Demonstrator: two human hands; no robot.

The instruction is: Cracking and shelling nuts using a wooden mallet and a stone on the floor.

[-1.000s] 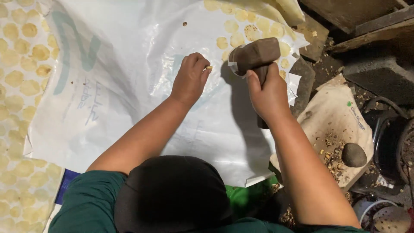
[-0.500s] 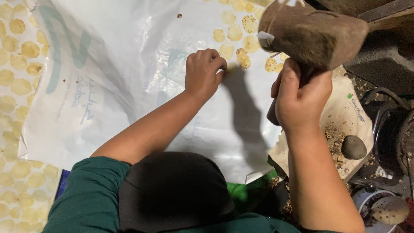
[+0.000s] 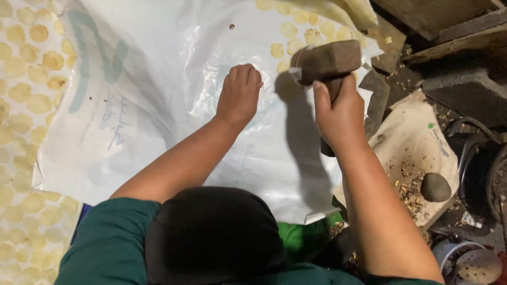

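— Where is the mallet against your hands?

— My right hand [image 3: 338, 113] is wrapped shut around the handle of the brown, blocky wooden mallet [image 3: 326, 60]. Its head sits just above my knuckles and just to the right of my left hand [image 3: 240, 95], not touching it.

— And the left one?

— Palm down on the white plastic sheet [image 3: 158, 105], fingers curled under, closed on the sheet. Whether anything is pinched beneath it, I cannot tell. Both forearms reach forward from my green sleeves, the right wrist cocked upward.

— What lies around you?

— The sheet covers rows of flat, pale yellow round discs [image 3: 31, 58], which show along its left and top edges. On my right, a beige cloth bag [image 3: 417, 142] holds crumbs and a dark rounded stone [image 3: 435, 187], with dark wooden blocks [image 3: 459, 84] beyond it.
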